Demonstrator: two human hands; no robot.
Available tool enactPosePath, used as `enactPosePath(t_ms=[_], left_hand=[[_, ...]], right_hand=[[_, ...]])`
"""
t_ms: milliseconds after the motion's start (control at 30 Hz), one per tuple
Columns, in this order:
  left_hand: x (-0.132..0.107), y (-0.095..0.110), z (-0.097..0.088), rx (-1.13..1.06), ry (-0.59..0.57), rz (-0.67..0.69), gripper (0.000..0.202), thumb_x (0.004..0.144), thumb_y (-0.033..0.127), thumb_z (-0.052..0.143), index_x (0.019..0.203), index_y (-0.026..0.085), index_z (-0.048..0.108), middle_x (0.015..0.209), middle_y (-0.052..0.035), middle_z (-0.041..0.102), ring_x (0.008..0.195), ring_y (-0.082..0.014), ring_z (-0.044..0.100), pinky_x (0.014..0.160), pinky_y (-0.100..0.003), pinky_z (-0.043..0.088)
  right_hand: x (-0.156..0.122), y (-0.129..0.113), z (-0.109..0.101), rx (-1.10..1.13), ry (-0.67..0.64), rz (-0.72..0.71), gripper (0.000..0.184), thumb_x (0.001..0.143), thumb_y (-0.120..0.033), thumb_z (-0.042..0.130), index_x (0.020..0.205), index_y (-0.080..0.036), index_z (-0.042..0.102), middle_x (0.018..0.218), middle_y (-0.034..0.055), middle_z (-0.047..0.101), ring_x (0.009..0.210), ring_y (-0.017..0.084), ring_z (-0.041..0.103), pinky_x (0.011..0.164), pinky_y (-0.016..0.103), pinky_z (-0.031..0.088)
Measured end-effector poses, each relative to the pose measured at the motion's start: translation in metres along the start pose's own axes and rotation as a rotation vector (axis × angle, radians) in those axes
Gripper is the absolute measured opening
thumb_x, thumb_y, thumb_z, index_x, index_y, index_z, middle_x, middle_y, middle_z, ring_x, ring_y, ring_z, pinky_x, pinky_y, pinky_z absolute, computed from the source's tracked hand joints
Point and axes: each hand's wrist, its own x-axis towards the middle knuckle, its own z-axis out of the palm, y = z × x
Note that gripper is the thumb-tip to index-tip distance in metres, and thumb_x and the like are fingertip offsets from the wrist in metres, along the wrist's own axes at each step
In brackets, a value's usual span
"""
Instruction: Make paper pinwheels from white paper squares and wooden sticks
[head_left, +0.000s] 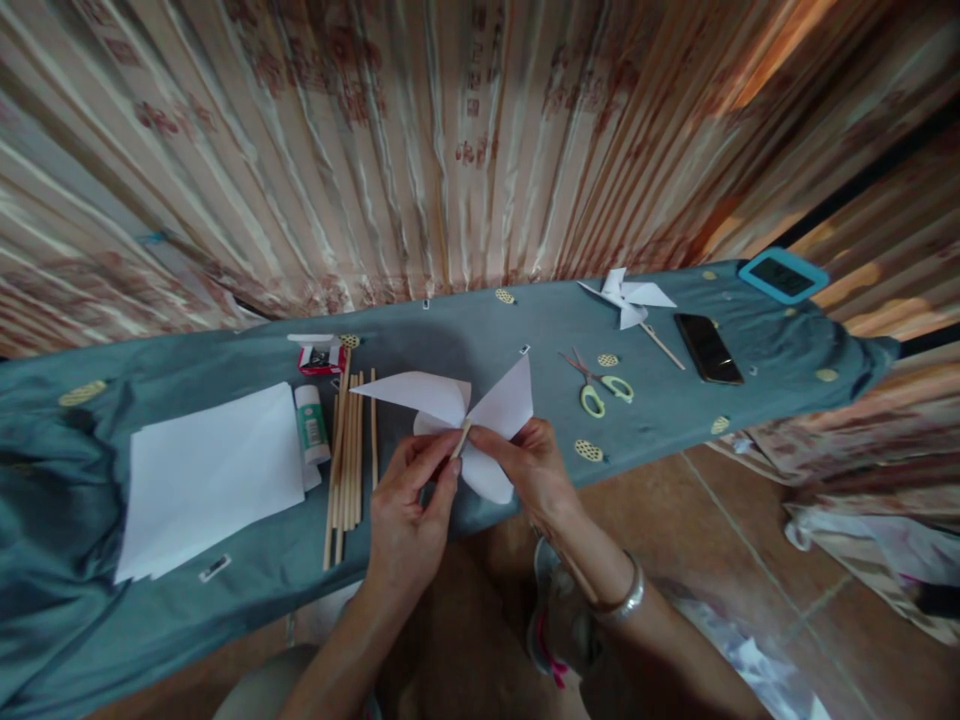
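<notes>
A white paper pinwheel is held over the front edge of the cloth-covered table, its folded blades spreading out around the centre. My left hand pinches a short-looking visible length of wooden stick at the pinwheel's middle. With thumb and fingers closed, my right hand grips the paper close to that same centre. The fingertips of both hands nearly meet there, and how the stick joins the paper cannot be made out. Left of my left hand lies a bundle of wooden sticks.
A stack of white paper, a glue stick and a small red box lie on the left. To the right are scissors, another pinwheel, a phone and a blue-framed device. A curtain hangs behind.
</notes>
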Motion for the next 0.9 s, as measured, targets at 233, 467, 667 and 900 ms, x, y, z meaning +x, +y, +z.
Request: enactPosePath(t_ms=[233, 467, 667, 900], left_hand=[[0.0007, -0.0035, 0.0041, 0.014, 0.01, 0.053, 0.025, 0.087, 0.019, 0.058, 0.108, 0.023, 0.07, 0.097, -0.0032, 0.066, 0.091, -0.0155, 0.064, 0.083, -0.027, 0.054], [0.0037, -0.0038, 0.0068, 0.082, 0.011, 0.099, 0.025, 0.088, 0.019, 0.056, 0.109, 0.022, 0.069, 0.099, -0.0042, 0.066, 0.093, -0.0162, 0.064, 0.085, -0.029, 0.054], [0.006, -0.0043, 0.0077, 0.113, 0.023, 0.128, 0.024, 0.088, 0.02, 0.055, 0.107, 0.022, 0.07, 0.097, -0.0043, 0.066, 0.091, -0.0165, 0.064, 0.083, -0.029, 0.055], [0.0071, -0.0071, 0.0093, 0.105, 0.042, 0.14, 0.025, 0.088, 0.019, 0.054, 0.108, 0.022, 0.069, 0.097, -0.0043, 0.065, 0.091, -0.0166, 0.064, 0.084, -0.029, 0.054]], right_hand=[[0.0011, -0.0017, 0.0014, 0.036, 0.035, 0.008, 0.021, 0.046, -0.027, 0.084, 0.059, -0.016, 0.072, 0.059, 0.0002, 0.07, 0.048, 0.011, 0.056, 0.048, 0.023, 0.044], [0.0036, -0.0022, 0.0016, 0.057, 0.064, 0.022, 0.021, 0.044, -0.026, 0.083, 0.058, -0.016, 0.071, 0.056, -0.0011, 0.068, 0.046, 0.01, 0.054, 0.046, 0.022, 0.042], [0.0044, -0.0017, 0.0028, 0.062, 0.06, 0.009, 0.021, 0.045, -0.026, 0.083, 0.058, -0.016, 0.07, 0.056, -0.0013, 0.068, 0.046, 0.009, 0.054, 0.046, 0.021, 0.041], [0.0058, -0.0017, 0.0049, 0.085, 0.057, 0.022, 0.019, 0.046, -0.025, 0.081, 0.058, -0.015, 0.07, 0.056, -0.0006, 0.068, 0.048, 0.01, 0.054, 0.048, 0.022, 0.041]])
